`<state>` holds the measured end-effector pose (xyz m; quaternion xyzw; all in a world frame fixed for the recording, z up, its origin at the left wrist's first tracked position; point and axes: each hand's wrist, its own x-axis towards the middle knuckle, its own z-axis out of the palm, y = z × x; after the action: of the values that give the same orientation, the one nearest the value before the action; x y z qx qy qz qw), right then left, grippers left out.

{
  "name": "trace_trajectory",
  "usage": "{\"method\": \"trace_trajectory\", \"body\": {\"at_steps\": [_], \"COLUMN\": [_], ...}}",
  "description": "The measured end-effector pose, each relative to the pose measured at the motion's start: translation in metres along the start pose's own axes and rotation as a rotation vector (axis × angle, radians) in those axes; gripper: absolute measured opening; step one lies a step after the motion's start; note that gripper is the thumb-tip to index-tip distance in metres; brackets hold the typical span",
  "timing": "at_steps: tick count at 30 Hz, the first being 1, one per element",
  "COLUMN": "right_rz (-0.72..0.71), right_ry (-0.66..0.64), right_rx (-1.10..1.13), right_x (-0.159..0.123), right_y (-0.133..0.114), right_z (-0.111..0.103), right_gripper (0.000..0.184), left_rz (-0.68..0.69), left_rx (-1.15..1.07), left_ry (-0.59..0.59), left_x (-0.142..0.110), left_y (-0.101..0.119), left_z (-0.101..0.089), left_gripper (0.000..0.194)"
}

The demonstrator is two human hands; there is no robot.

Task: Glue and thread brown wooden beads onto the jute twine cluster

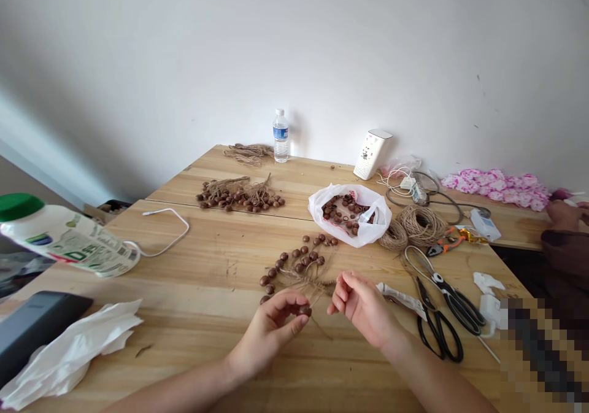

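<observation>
My left hand point(272, 326) is closed in a pinch on a brown wooden bead point(305, 310) just above the wooden table point(202, 278). My right hand point(361, 302) is beside it, its fingers curled and pinching a thin jute string point(327, 285) that runs toward the bead. Just beyond both hands lies a cluster of beads strung on jute point(299, 264). An open white plastic bag of loose beads point(350, 212) sits farther back.
Finished bead bundles point(239, 197) lie at the back left, and coils of jute twine point(411, 226), black scissors point(442, 315), a glue tube point(400, 296) and pliers point(444, 244) at the right. A water bottle point(280, 135), a green-capped bottle point(64, 235) and another person's arm point(565, 229) are also in view.
</observation>
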<state>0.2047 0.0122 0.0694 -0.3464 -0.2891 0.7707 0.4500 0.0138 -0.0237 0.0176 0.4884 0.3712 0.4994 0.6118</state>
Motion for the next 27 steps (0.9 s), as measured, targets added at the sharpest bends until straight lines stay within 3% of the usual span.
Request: {"method": "trace_trajectory", "body": {"at_steps": [11,17,22,27], "right_rz": [0.015,-0.022,-0.147,-0.398], "right_ry": [0.024,0.111,0.235,0.438], "right_rx": [-0.026,-0.047,-0.037,-0.192], "right_x": [0.001,0.005,0.013,0.021], "right_y": [0.001,0.001,0.000,-0.001], "right_z": [-0.002,-0.006,-0.015,-0.025], "right_gripper": [0.019,0.018,0.017,0.020], "left_rz": [0.071,0.120,0.150,0.164], "left_rx": [0.063,0.091,0.112,0.118], "left_ry": [-0.020,-0.014,-0.027,-0.019], "left_x": [-0.001,-0.001,-0.001,-0.001], "left_y": [-0.006,-0.005,-0.006,-0.008], "left_z": [-0.002,-0.002,-0.004,-0.005], "left_gripper": [0.022,0.024,0.026,0.026]}}
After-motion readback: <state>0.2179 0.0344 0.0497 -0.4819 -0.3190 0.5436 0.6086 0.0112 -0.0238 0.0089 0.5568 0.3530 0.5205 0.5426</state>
